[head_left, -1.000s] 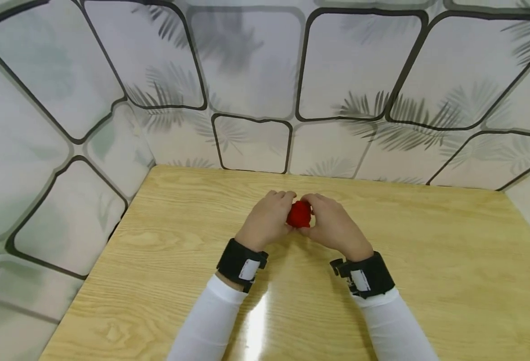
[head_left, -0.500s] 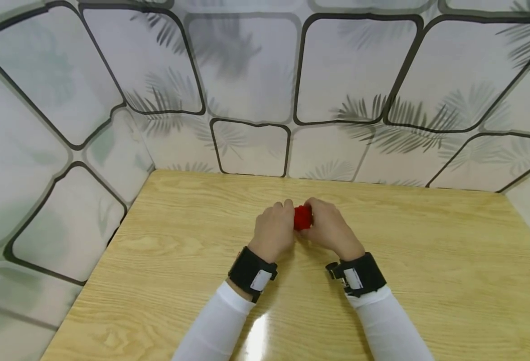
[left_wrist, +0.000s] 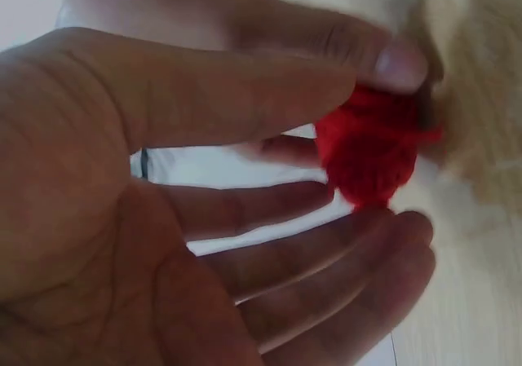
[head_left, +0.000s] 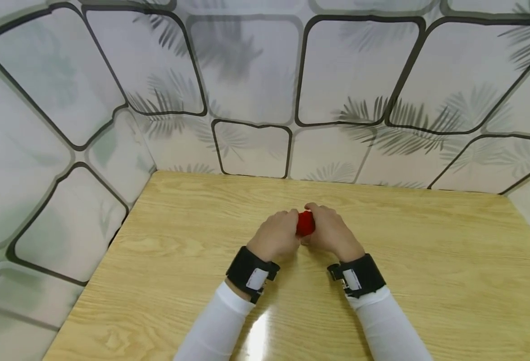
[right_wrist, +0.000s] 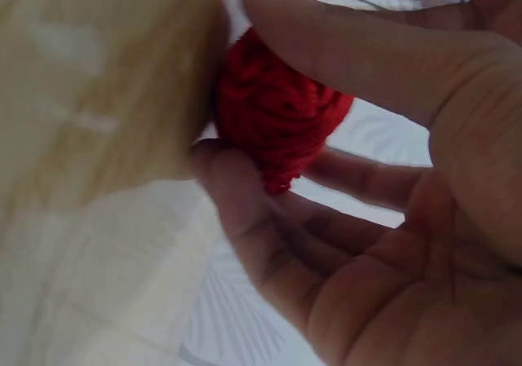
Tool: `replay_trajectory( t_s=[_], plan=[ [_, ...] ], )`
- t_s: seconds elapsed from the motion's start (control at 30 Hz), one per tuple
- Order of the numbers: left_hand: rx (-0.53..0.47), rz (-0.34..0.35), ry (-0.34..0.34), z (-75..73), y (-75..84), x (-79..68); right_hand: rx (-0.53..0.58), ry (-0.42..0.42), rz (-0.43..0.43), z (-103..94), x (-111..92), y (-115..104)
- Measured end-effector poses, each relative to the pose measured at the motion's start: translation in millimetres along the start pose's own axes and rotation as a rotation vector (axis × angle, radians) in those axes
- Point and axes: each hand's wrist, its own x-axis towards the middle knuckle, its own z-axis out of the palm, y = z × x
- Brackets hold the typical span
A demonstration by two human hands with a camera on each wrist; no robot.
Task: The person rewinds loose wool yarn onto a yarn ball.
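A small ball of red yarn (head_left: 305,223) is held between both hands over the wooden table (head_left: 192,220). My left hand (head_left: 276,233) has its thumb on one side of the ball and curled fingertips on the other, as the left wrist view shows. From the right, my right hand (head_left: 334,234) pinches the yarn ball (right_wrist: 277,105) between thumb and fingers. Wound strands show on the ball in the right wrist view, and a short end of yarn (left_wrist: 431,134) sticks out in the left wrist view. In the head view, fingers hide part of the ball.
A patterned wall covering (head_left: 255,65) with dark outlines and leaf prints rises behind the table and along its left side. Black bands (head_left: 252,273) with white labels wrap both wrists. White sleeves (head_left: 215,323) cover the forearms.
The left hand has turned and shifted right, closer around the yarn ball. The ball sits slightly lower and further right in the head view; the right hand still holds it.
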Motion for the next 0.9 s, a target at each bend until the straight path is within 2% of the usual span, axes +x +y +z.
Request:
replay_trajectory(
  t_s=[0.13,0.3,0.4,0.5,0.63,0.77,0.9],
  plan=[
    [-0.065,-0.044,-0.022,-9.0,-6.6,2.0,0.015,-0.010,-0.026,-4.1,0,2],
    [-0.148,-0.110,-0.058,-11.9,-11.8,3.6,0.154,0.002,-0.044,-11.8,0,1],
    [-0.209,-0.122,-0.040,-11.5,-13.7,5.0,0.199,0.027,-0.054,-16.6,-1,-1],
    [-0.257,-0.137,-0.008,-11.9,-14.9,5.9,0.198,0.040,-0.050,-19.4,-2,-1],
    [-0.306,-0.126,-0.002,-13.8,-16.7,6.2,0.219,0.042,-0.035,-21.7,-2,0],
    [-0.325,-0.104,-0.007,-15.6,-19.5,6.0,0.263,0.035,-0.015,-24.8,-3,-1],
    [-0.274,-0.123,-0.006,-19.1,-20.9,3.1,0.260,0.033,-0.003,-27.0,-5,-1]
  ],
)
